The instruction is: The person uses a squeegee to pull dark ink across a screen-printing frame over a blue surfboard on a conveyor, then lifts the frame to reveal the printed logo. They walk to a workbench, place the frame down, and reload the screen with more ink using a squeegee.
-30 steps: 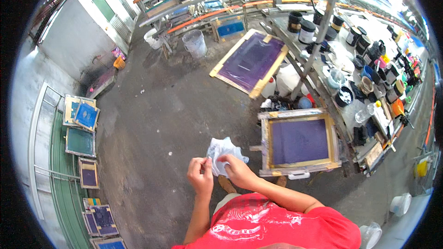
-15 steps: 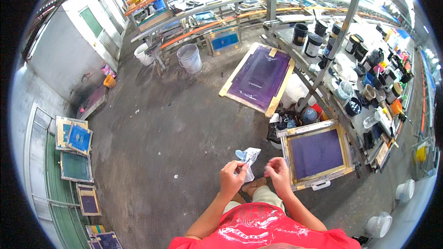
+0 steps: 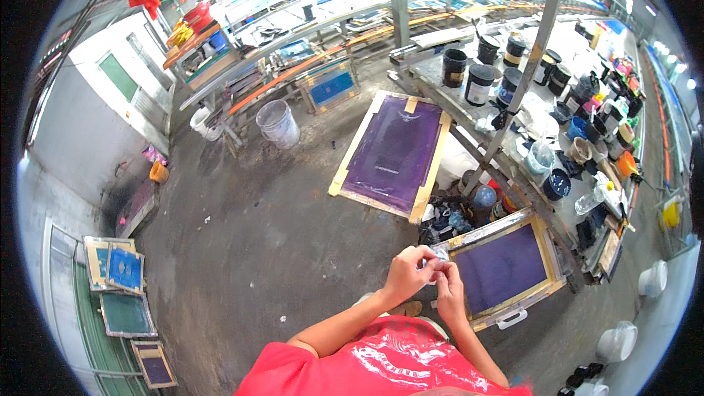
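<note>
In front of my body, my left hand (image 3: 409, 271) and my right hand (image 3: 449, 290) meet with fingers pinched together. Between and just beyond the fingertips shows a crumpled white and pale blue scrap (image 3: 440, 251), cloth or thin plastic; I cannot tell which. Most of it is hidden by my fingers. Close to the right hand lies a framed printing screen (image 3: 502, 268) with a dark purple mesh, its frame taped in yellow. A larger purple screen (image 3: 396, 152) leans beyond the hands.
At right, a long table (image 3: 433, 73) carries black paint tubs (image 3: 480, 84) and cups. Dark rags (image 3: 447, 221) lie heaped beneath it. A grey bucket (image 3: 278, 125) stands on the far floor. Smaller screens (image 3: 128, 313) lean along the left wall. A metal post (image 3: 529, 77) rises at the table edge.
My left hand has moved right and forward with the scrap. Both hands, apart before, now meet at it, and the right hand's fingers have closed. The view has shifted as well.
</note>
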Motion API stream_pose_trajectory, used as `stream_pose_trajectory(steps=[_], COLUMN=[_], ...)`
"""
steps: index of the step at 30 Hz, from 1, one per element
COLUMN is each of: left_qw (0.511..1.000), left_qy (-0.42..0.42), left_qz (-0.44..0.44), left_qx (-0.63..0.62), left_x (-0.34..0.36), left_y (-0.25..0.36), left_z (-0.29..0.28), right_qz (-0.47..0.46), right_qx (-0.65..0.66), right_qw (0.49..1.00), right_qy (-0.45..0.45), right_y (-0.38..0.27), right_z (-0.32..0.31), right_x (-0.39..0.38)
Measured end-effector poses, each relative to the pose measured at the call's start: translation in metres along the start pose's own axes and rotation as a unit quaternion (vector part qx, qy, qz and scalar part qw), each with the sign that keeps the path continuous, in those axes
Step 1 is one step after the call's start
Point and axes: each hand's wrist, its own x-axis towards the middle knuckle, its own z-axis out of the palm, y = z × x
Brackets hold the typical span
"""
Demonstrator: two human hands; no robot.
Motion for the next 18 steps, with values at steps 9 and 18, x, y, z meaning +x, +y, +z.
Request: stream_pose_trajectory(steps=[9,18], left_qw=[0.929,0.818], left_qy=[-0.185,-0.392], left_qz=[0.320,0.408], left_qx=[0.017,-0.099], left_x=[0.045,0.125], left_y=[-0.002,-0.015], left_z=[0.070,0.098], right_qz=[0.068,0.033], right_qx=[0.174,0.248], right_qw=[0.944,0.828], right_qy=[0.270,0.502], right_y=[0.013,0.065], right_z=[-0.089,-0.054], right_x=[0.021,0.051])
